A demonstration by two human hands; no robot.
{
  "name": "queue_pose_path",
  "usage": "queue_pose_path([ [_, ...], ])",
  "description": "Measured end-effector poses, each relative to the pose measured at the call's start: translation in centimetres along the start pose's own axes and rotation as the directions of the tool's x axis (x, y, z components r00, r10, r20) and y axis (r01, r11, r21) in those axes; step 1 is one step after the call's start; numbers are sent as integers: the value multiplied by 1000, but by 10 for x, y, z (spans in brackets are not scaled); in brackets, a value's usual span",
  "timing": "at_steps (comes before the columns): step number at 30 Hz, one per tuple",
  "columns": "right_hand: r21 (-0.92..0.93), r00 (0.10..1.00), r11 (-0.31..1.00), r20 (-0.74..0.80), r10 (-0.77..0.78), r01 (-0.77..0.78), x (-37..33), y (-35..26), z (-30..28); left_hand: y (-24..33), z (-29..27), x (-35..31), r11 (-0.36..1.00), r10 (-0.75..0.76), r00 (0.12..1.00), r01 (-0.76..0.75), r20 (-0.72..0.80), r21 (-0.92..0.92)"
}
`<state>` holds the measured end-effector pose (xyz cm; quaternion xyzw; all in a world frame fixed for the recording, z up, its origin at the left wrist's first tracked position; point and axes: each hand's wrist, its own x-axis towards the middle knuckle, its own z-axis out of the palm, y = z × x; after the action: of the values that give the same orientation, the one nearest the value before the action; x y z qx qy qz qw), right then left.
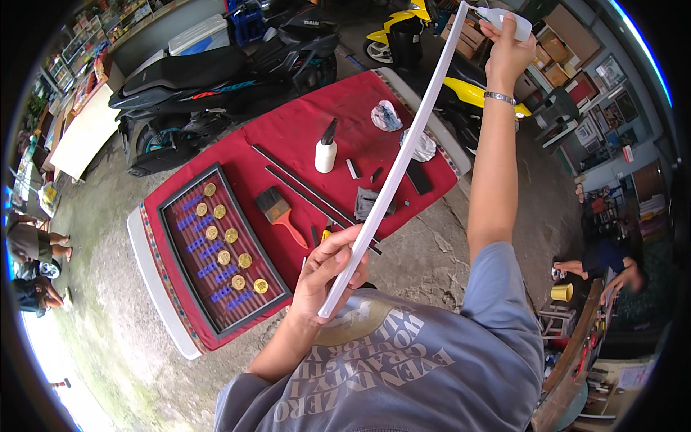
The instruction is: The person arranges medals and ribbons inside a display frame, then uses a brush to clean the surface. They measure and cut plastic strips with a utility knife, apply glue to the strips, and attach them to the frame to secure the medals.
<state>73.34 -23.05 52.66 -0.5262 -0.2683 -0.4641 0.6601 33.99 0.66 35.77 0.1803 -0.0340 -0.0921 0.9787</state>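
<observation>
A long white strip slants up from near my body to the upper right. My left hand grips its lower end between thumb and fingers. At the strip's top end, my right hand holds a small white squeeze bottle, its tip close to or touching the strip. Below on the red-covered table lies a black frame with gold medals and blue lettered pieces on a dark red ribbed backing. Beside it is a paintbrush with an orange handle.
Black strips, a white bottle with a black top, crumpled wads, a grey cloth and a black block lie on the table. A black motorcycle and a yellow one stand beyond. People are at both sides.
</observation>
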Motion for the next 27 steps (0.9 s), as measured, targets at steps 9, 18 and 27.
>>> queue_pose_path([
  [9, -310, 970, 950, 222, 100, -27, 31, 67, -66, 18, -24, -6, 992, -20, 988, 40, -155, 123],
  [18, 496, 538, 275, 530, 655, -823, -127, 148, -99, 29, -115, -78, 863, 424, 834, -490, -352, -122],
  [27, 311, 103, -207, 745, 659, -927, -366, 74, 30, 32, -119, -155, 555, 727, 373, -814, -577, 171],
])
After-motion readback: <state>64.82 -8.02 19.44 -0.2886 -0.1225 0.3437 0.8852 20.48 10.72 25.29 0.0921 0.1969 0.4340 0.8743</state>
